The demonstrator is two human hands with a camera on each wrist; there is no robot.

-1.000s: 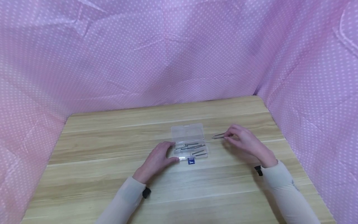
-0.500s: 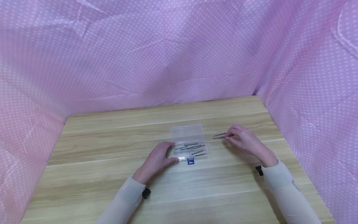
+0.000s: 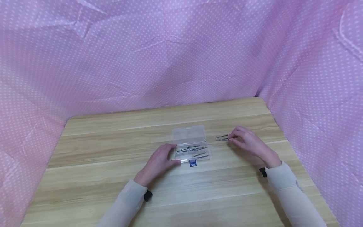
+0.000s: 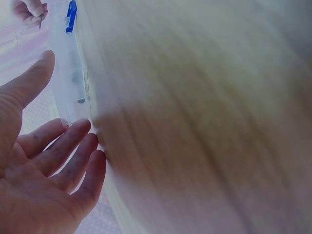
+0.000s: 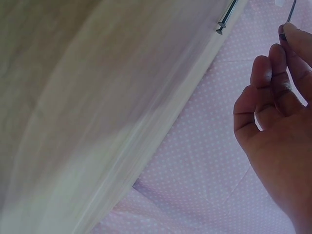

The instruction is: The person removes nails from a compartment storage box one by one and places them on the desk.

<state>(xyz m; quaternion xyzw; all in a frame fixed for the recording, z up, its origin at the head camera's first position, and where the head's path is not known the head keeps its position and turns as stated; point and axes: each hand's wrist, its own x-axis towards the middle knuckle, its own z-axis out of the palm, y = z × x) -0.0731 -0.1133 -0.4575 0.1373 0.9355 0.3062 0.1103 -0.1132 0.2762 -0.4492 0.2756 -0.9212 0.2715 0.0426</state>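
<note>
My left hand (image 3: 157, 162) holds the left end of a clear plastic box (image 3: 178, 156), its thumb at the front rim and its fingers round the left side. The box's lid (image 3: 189, 134) lies back, and several metal nails (image 3: 195, 149) are inside. In the left wrist view, the box's blue latch (image 4: 71, 17) sticks out in front. Right of the box, my right hand (image 3: 246, 142) pinches a nail (image 5: 291, 10) between thumb and forefinger. Just behind it, another nail (image 3: 221, 136) lies on the table; whether more lie against it is hard to tell.
The wood-grain table (image 3: 113, 151) has rounded far corners. Pink dotted cloth (image 3: 127, 63) hangs behind it and along both sides. Each wrist carries a small black camera, such as the left one (image 3: 148, 195).
My right hand has drawn its nail slightly to the right, away from the nail lying behind. The left hand stays on the box. The head view has shifted a little.
</note>
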